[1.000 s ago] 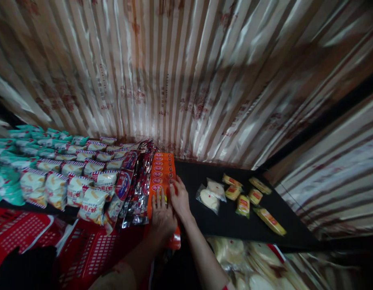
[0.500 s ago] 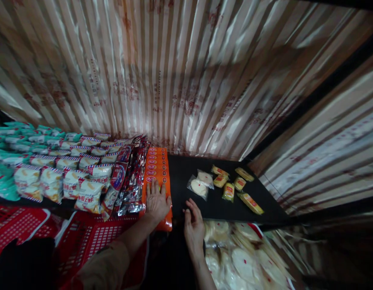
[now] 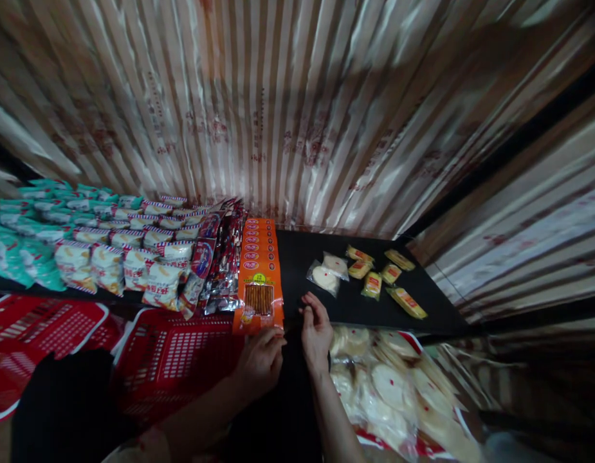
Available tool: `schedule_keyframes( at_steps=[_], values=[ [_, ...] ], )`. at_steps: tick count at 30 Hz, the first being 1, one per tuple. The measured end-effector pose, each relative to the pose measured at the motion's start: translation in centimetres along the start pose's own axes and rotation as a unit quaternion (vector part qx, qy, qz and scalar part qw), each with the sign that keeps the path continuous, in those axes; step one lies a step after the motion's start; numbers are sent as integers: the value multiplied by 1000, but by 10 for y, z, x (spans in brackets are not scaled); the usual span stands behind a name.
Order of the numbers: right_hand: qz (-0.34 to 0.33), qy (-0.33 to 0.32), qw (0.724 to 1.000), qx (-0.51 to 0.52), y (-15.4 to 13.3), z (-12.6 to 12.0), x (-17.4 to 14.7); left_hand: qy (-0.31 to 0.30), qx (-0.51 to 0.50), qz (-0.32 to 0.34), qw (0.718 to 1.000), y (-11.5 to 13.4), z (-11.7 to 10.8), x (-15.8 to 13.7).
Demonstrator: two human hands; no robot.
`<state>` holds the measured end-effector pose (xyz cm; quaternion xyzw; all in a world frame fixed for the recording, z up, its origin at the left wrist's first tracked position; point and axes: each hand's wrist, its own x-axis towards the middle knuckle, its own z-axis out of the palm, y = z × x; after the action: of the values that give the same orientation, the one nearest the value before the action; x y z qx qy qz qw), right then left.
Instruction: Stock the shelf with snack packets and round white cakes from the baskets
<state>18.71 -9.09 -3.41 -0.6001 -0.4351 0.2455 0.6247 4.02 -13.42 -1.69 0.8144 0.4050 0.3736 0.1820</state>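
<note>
A row of overlapping orange snack packets (image 3: 260, 257) lies on the black shelf, the front one with a clear window over brown sticks. At its front edge is my left hand (image 3: 262, 359), back up, fingers bent and together; whether they grip anything is hidden. My right hand (image 3: 317, 331) is beside the shelf's front edge, right of the orange packets, its fingers loosely curved and apart with nothing in them. Beyond it lie two clear-wrapped round white pieces (image 3: 325, 280). Several small yellow packets (image 3: 373, 284) are scattered to their right.
Dark red shiny packets (image 3: 224, 276), white snack bags (image 3: 162, 283) and green bags (image 3: 41, 263) fill the shelf's left. Red baskets (image 3: 181, 347) stand below. Bagged round pale discs (image 3: 388, 386) fill a basket at lower right. A striped curtain (image 3: 287, 116) hangs behind.
My left hand has slid from atop the orange packets toward me to their front edge, uncovering the window, and its fingers have bent. My right hand stays near the shelf edge. The view has shifted slightly.
</note>
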Motion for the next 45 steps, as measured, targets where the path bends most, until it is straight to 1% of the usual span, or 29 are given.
schedule_keyframes(
  at_steps=[3, 7, 12, 15, 20, 24, 27, 32, 34, 38, 41, 45],
  values=[
    [5, 0, 1000, 15, 1, 2, -2, -9, -25, -21, 999, -1, -5, -14],
    [8, -3, 1000, 20, 3, 8, -4, -15, -36, -49, 998, -6, -9, -24],
    [20, -23, 999, 33, 5, 16, -9, -54, -35, -83, 994, -9, -9, -38],
    [20, -30, 999, 32, 5, 19, -11, -67, -30, -108, 991, -7, -9, -49],
    [15, -37, 999, 27, 6, 19, -12, -56, -36, -135, 989, -1, -8, -65],
    [24, -35, 998, 53, 9, 20, -13, -43, -39, -145, 988, 2, -8, -71],
    [29, -48, 997, 53, 8, 24, -16, -37, -40, -160, 986, 6, -8, -76],
    [-22, -72, 997, -6, -1, 30, -15, -42, -32, -188, 981, 14, -7, -86],
    [-25, -73, 997, -9, -1, 29, -13, -44, -24, -189, 981, 15, -7, -92],
    [2, -50, 999, 18, 3, 19, -9, -56, -5, -171, 984, 14, -8, -99],
    [21, -19, 999, 38, 6, 13, -9, -85, 5, -160, 983, 16, -12, -97],
    [20, 8, 998, 53, 6, 12, -15, -109, -6, -135, 985, 18, -16, -91]
  ],
)
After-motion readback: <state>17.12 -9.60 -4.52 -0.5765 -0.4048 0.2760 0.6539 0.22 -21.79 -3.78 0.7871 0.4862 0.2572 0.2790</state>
